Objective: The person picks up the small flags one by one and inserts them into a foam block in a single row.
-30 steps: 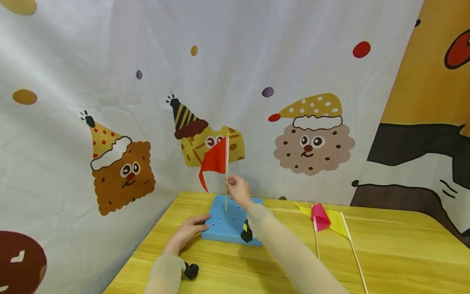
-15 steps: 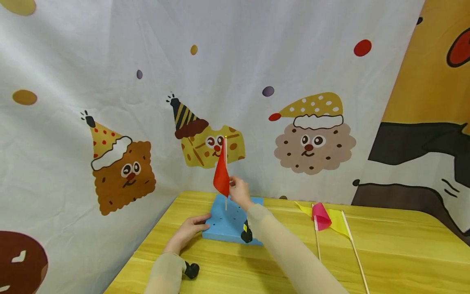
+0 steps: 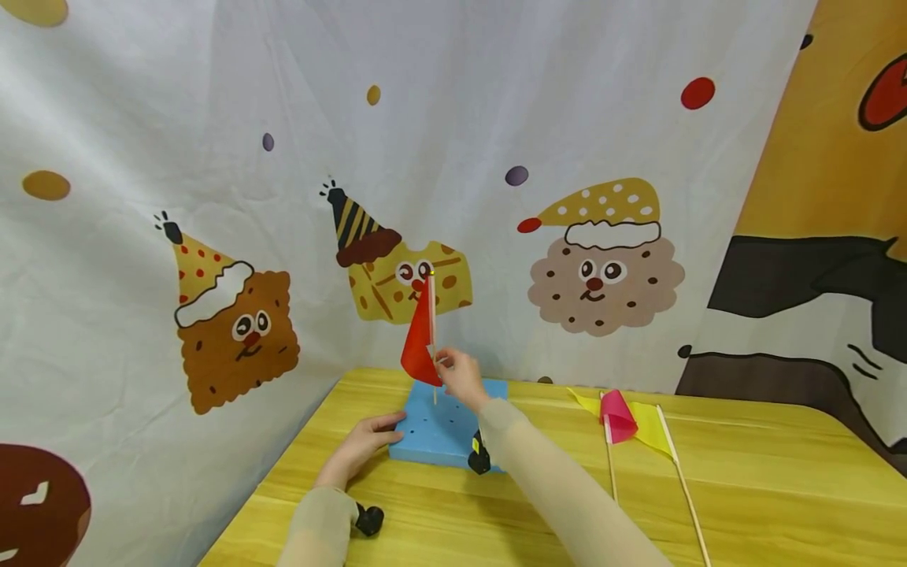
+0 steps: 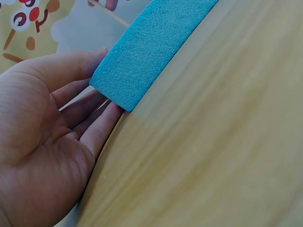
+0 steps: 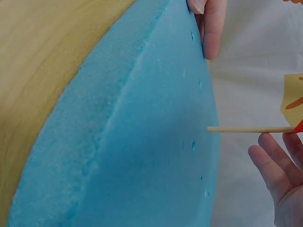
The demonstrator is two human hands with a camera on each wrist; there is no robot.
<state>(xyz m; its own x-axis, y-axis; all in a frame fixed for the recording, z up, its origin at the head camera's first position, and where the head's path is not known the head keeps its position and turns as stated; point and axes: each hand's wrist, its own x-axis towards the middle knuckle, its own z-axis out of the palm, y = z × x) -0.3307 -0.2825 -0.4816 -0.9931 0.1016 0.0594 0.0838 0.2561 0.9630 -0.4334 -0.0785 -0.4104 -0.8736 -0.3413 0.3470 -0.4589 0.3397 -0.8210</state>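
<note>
My right hand (image 3: 460,376) pinches the thin wooden stick of a red pennant flag (image 3: 420,342), held nearly upright over a blue foam board (image 3: 432,441). In the right wrist view the bare lower end of the flag's stick (image 5: 236,129) shows whole, close over the board's face with its several small holes. The right fingers (image 5: 272,165) lie near where the red cloth begins. At the board's left edge rests my left hand (image 3: 361,447). Its fairly straight fingers touch the corner of the foam in the left wrist view, the thumb along the upper edge.
Right of the board, a pink flag (image 3: 619,417) and a yellow flag (image 3: 653,431) lie on the wooden table (image 3: 553,465), their sticks pointing toward the front. Behind the table hangs a white cloth backdrop (image 3: 453,118) with printed cartoon biscuits.
The right hand has lowered the red flag slightly and shifted it a little left. Its cloth, first spread to the left, has swung in to hang beside the stick. The left hand stays put.
</note>
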